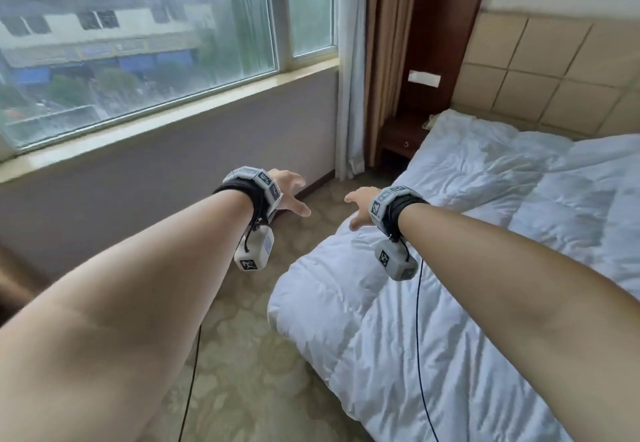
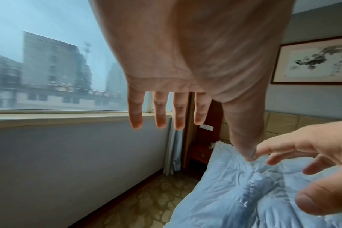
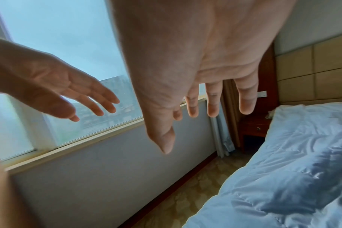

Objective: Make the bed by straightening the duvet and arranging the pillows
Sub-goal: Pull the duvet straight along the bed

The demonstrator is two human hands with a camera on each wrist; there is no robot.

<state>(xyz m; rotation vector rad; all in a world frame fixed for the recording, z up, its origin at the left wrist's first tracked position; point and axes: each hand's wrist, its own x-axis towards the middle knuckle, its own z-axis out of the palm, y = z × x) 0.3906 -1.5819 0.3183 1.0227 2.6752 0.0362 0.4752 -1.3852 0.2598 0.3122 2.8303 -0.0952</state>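
Observation:
A crumpled white duvet (image 1: 467, 268) covers the bed from the near corner up to the headboard; it also shows in the wrist views (image 2: 234, 192) (image 3: 293, 169). I cannot make out any pillow. My left hand (image 1: 292, 195) reaches forward over the floor beside the bed, fingers spread and holding nothing (image 2: 193, 135). My right hand (image 1: 358, 207) hovers just above the duvet's left edge, with fingers straight and empty (image 3: 201, 128). The two hands are close together and do not touch the duvet.
A wide window (image 1: 138, 43) and its sill (image 1: 166, 129) run along the left wall. A strip of patterned carpet (image 1: 249, 355) lies between wall and bed. A curtain (image 1: 349, 95), a wooden nightstand (image 1: 401, 140) and the padded headboard (image 1: 554, 77) stand at the far end.

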